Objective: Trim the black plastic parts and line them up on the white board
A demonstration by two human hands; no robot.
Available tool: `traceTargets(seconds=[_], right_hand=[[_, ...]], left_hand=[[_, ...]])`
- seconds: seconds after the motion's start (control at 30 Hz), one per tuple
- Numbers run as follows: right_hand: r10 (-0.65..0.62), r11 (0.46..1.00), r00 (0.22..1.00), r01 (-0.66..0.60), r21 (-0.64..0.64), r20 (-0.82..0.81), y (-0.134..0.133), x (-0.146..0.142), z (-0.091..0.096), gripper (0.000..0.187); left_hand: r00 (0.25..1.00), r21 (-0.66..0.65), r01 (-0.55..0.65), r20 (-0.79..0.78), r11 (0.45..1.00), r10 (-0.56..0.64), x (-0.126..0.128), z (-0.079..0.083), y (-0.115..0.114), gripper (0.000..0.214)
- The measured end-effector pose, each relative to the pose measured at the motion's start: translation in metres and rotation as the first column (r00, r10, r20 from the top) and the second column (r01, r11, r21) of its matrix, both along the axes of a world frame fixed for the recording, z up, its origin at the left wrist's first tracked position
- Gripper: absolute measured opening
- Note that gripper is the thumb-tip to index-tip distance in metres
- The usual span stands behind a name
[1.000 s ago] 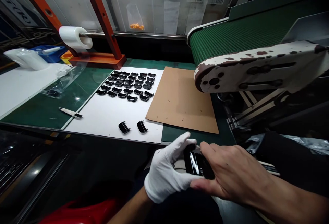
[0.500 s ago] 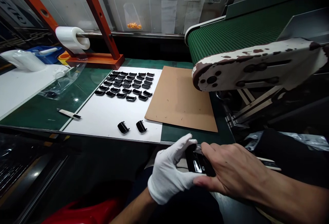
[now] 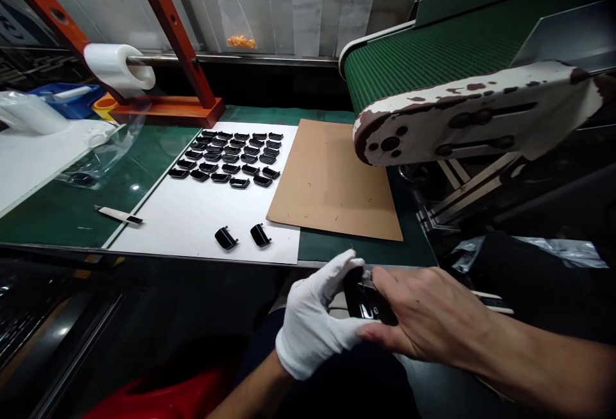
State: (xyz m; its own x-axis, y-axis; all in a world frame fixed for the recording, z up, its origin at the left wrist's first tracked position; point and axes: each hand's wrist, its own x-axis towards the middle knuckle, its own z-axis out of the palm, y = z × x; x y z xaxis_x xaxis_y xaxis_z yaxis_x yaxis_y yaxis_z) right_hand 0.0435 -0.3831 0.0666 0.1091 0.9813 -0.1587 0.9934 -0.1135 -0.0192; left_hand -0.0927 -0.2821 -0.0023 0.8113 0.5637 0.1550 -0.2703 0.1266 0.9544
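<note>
A glossy black plastic part [image 3: 359, 294] is held above my lap, just off the table's front edge. My left hand [image 3: 315, 316], in a white glove, grips its left side between thumb and fingers. Bare, my right hand [image 3: 423, 310] closes on its right side, hiding much of that end. A small pale mark shows on the part's shiny face. On the white sheet [image 3: 168, 226] two similar black pieces [image 3: 226, 237] lie near the front edge. Several more black pieces [image 3: 231, 158] are set out in rows farther back.
Brown cardboard [image 3: 337, 181] lies right of the white sheet. A green conveyor [image 3: 409, 66] juts over the table at right. A craft knife [image 3: 118, 215] rests at left. Behind it, an orange stand [image 3: 168, 111] bears a clear film roll [image 3: 113, 66]. Something red [image 3: 158, 396] is below.
The camera view has shifted slightly, so the table things appear a little farther left and higher. Both hands keep their hold on the black part, with only a slight shift in its tilt.
</note>
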Motion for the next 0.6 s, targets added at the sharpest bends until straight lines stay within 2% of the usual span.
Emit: traceTargets(seconds=[0.3, 0.6], right_hand=[[0.001, 0.996, 1.000, -0.001, 0.090, -0.002, -0.001, -0.004, -0.007, 0.073], [0.018, 0.980, 1.000, -0.021, 0.197, 0.014, -0.001, -0.007, -0.012, 0.068]], left_hand=[[1.000, -0.030, -0.017, -0.012, 0.999, 0.017, 0.000, -0.005, 0.002, 0.077], [0.999, -0.040, -0.035, -0.043, 0.999, 0.033, -0.002, -0.003, 0.002, 0.079]])
